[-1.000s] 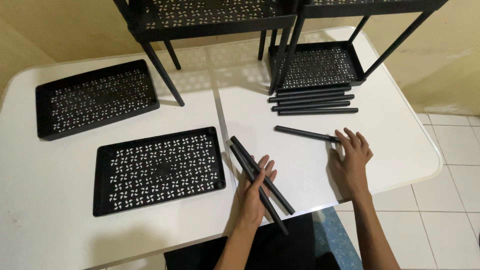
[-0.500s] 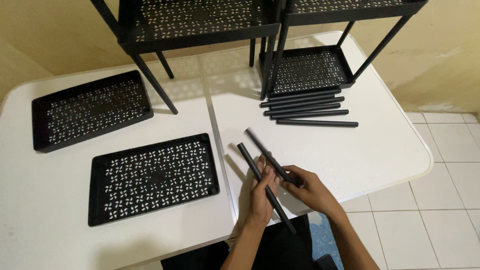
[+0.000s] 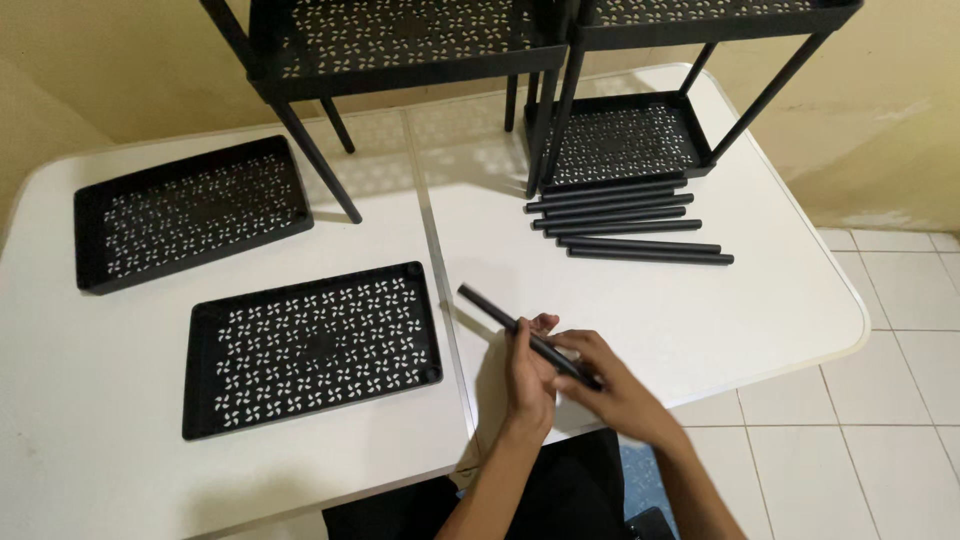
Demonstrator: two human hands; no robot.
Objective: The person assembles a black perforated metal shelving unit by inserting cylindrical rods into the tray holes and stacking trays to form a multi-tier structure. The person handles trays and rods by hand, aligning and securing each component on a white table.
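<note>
My left hand (image 3: 528,372) and my right hand (image 3: 606,388) are together at the near edge of the white table (image 3: 700,320). Both are closed on black rods (image 3: 500,315) that slant up to the left; the rods lie so close that I cannot tell whether there is one or two. A perforated black tray (image 3: 310,345) lies flat just left of my hands. Several more black rods (image 3: 620,215) lie side by side farther back on the right.
A second perforated tray (image 3: 190,210) lies at the far left. Two black shelf racks stand at the back: the left rack (image 3: 400,40) on thin legs, and the right rack (image 3: 640,135) with its lower tray on the table. Tiled floor (image 3: 900,400) lies to the right.
My right hand left the loose rod on the table and came over to the rods in my left hand. The two spread rods have closed into one line.
</note>
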